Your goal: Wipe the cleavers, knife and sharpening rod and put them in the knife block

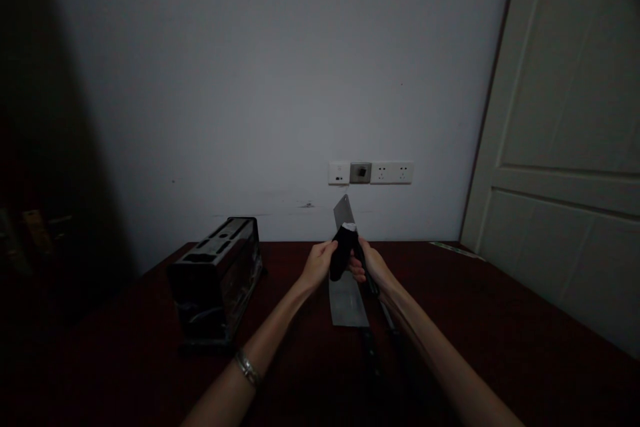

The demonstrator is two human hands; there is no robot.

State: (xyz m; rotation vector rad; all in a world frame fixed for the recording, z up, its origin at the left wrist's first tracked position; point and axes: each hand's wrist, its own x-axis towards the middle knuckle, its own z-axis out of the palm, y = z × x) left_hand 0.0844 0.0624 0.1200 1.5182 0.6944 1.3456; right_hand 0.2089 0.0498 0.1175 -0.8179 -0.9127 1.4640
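My left hand is closed on a black cloth with a pale edge at its top. That cloth lies against a kitchen knife with a broad blade, whose tip points up and away from me. Wrapped around the knife's dark handle is my right hand, its fingers partly behind the cloth. Below my hands a cleaver rests on the table, black handle toward me. Beside it, partly hidden by my right forearm, lies another slim utensil with a dark handle.
A dark knife block with slots in its top stands at the left of the dark red table. Behind the table is a wall with sockets. A flat strip lies at the back right, near a pale door.
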